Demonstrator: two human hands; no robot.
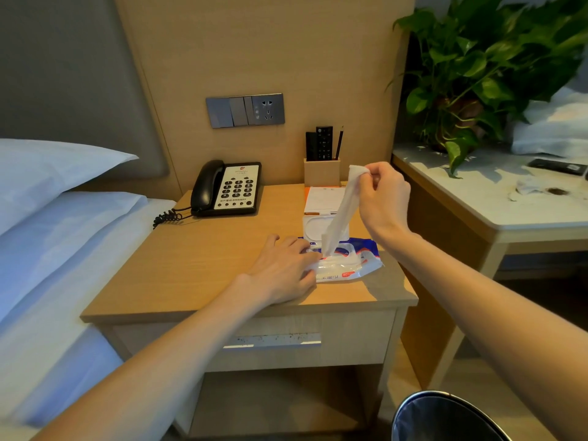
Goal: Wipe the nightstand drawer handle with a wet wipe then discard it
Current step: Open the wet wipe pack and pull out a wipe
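Wooden counter [203,265], with phone [227,188], wipe pack [345,262], notepad [323,198] and pen holder [322,171] on top.

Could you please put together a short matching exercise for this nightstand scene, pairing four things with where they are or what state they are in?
Things:
1. wet wipe
2. wipe pack
3. telephone
4. drawer handle

States or places:
A. at the back left of the nightstand top
B. pinched in the right hand, half drawn out
C. speckled with dark spots, untouched
D. lid open, pressed down by the left hand

Pairs: 1-B, 2-D, 3-A, 4-C
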